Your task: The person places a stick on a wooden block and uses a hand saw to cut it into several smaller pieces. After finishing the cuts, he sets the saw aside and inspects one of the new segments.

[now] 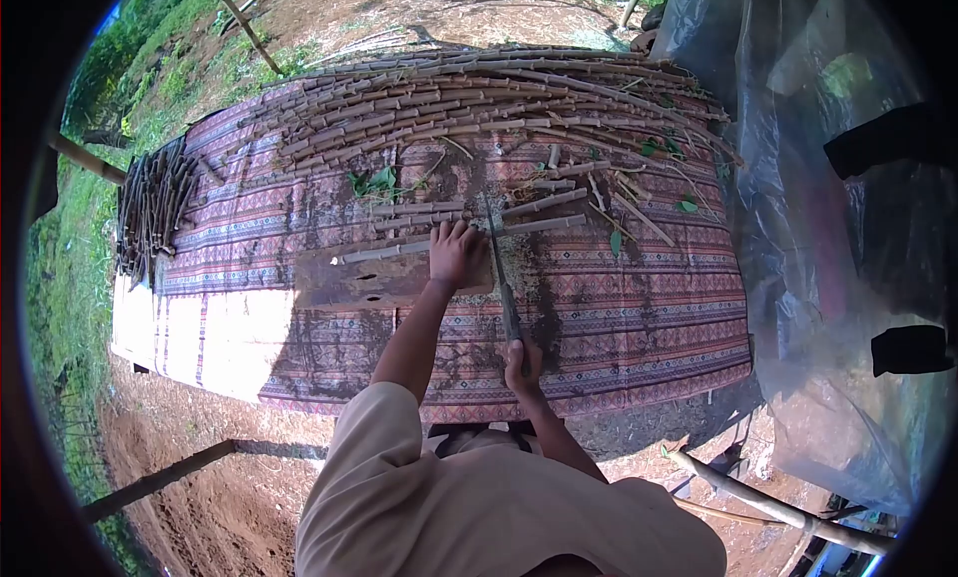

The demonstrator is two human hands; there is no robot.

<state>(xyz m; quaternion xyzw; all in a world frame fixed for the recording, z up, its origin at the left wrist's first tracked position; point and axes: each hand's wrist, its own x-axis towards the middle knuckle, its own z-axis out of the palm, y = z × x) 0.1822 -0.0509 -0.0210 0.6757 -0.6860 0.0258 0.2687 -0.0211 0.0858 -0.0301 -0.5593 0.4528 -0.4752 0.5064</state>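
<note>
My left hand (pixel 459 256) is closed over a cut woody stem (pixel 384 252), pressing it down near the right end of a wooden board (pixel 349 290). My right hand (pixel 522 366) grips the handle of a hand saw (pixel 503 283), whose long narrow blade points away from me. The blade lies across the stem line just right of my left hand; whether its teeth are in the wood is hard to see. Beyond my left hand lie other short stem pieces (pixel 419 220), and more pieces (pixel 544 203) rest right of the blade. Pale sawdust (pixel 517 263) surrounds the blade.
Long stems (pixel 429 103) are heaped along the far side of the patterned cloth (pixel 649 288) on the table. A bundle of short cut stems (pixel 155 208) sits at the far left. Green leaves (pixel 377 183) lie scattered about. Clear plastic sheeting (pixel 808 228) hangs at the right.
</note>
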